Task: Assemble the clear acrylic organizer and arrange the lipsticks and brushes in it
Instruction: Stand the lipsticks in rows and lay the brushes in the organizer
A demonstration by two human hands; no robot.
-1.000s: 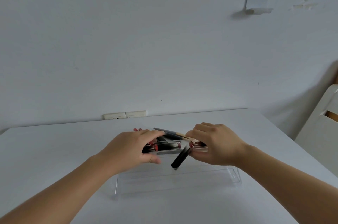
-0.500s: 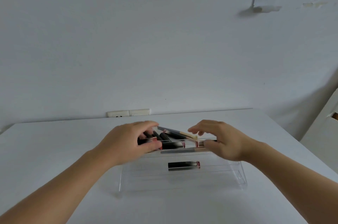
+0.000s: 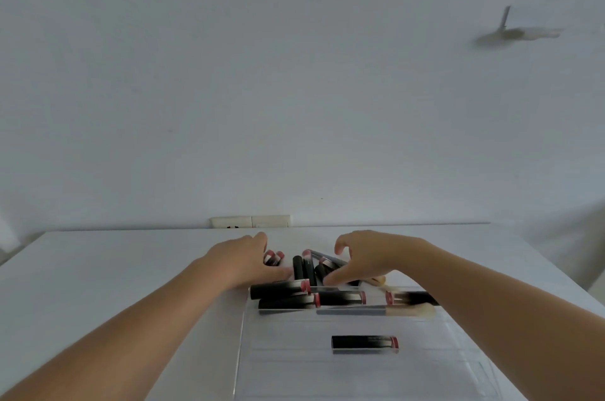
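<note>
While faint lipstick lettering stays unreadable, left hand and right hand fingers spread, holding nothing.

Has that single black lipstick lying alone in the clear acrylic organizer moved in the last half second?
No. The black lipstick lies in the same middle groove of the clear acrylic organizer, right of centre; only the camera shifted.

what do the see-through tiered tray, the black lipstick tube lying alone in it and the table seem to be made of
The see-through tiered tray looks like clear glossy acrylic: the table shows through it and its edges catch light. The lone black lipstick tube seems glossy plastic, with a pale sheen along it. The white table looks matte, perhaps laminate; I cannot tell.
</note>
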